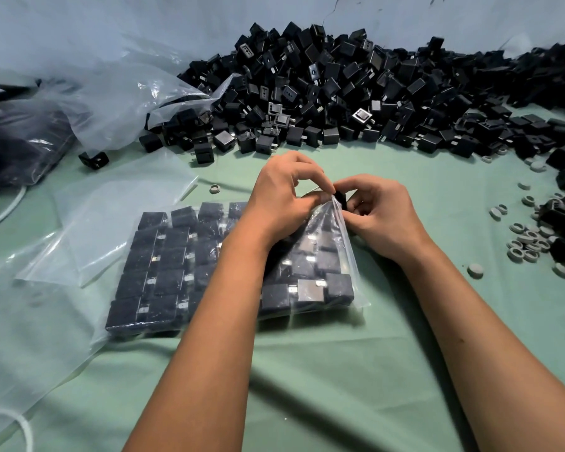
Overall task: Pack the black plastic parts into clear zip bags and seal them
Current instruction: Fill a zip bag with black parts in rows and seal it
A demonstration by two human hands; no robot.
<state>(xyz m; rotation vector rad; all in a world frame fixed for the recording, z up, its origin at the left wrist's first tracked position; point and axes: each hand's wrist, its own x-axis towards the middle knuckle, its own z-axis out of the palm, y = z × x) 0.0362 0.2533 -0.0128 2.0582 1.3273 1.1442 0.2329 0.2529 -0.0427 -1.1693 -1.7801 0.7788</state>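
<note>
A clear zip bag point(163, 275) lies flat on the green cloth, filled with rows of black plastic parts. My left hand point(284, 194) pinches the bag's raised far right corner, forearm lying across the bag. My right hand point(379, 213) is curled beside it, holding a single black part point(341, 198) at the bag's lifted edge point(336, 216). A large heap of loose black parts point(340, 89) spreads across the back of the table.
Empty clear bags point(111, 216) lie left of the filled one. A big crumpled plastic bag point(88, 93) sits at the back left. Grey rings point(529, 243) and more black parts are scattered at the right. A white cord point(7, 210) runs along the left edge.
</note>
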